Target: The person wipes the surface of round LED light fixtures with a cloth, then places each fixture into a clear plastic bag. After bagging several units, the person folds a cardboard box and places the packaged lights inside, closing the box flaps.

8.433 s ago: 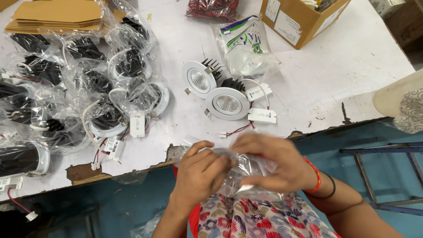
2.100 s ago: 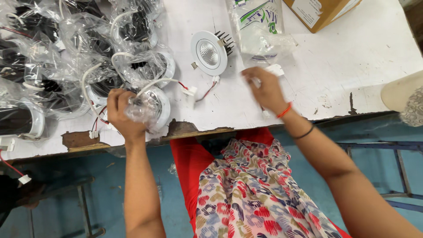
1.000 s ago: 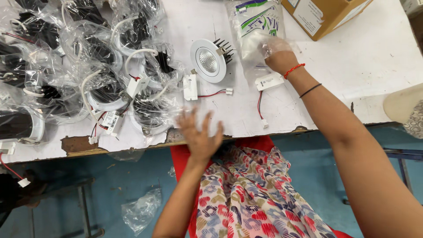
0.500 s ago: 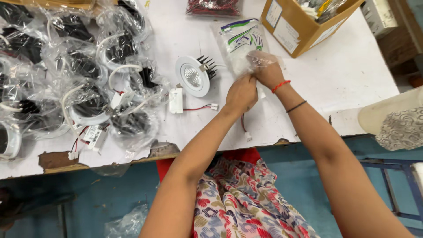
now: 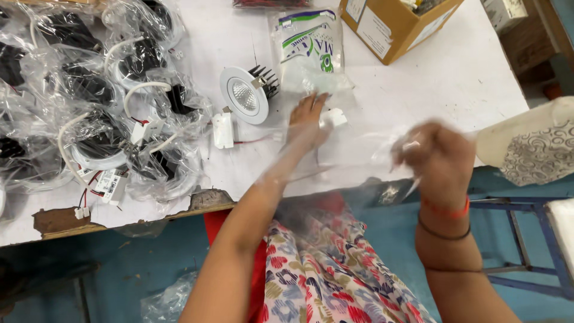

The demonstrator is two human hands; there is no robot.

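My right hand (image 5: 439,158) is blurred and closed on a clear plastic bag (image 5: 365,149), held just past the table's front edge. The bag stretches left toward my left hand (image 5: 308,119). That hand lies on the white table with its fingers spread, next to a small white driver block (image 5: 335,116). A round white downlight (image 5: 242,96) with a black finned heat sink lies just left of my left hand. A second white driver block (image 5: 223,130) lies below the lamp, with a thin red wire running off it.
A packet of clear bags (image 5: 311,48) with green and blue print lies beyond my left hand. An open cardboard box (image 5: 388,24) stands at the back right. Several bagged downlights (image 5: 119,107) are piled on the left. The table's front edge (image 5: 203,200) is chipped.
My right hand has pulled back from the packet of bags toward the front right, drawing a clear bag with it. My left hand has stayed near the driver block.
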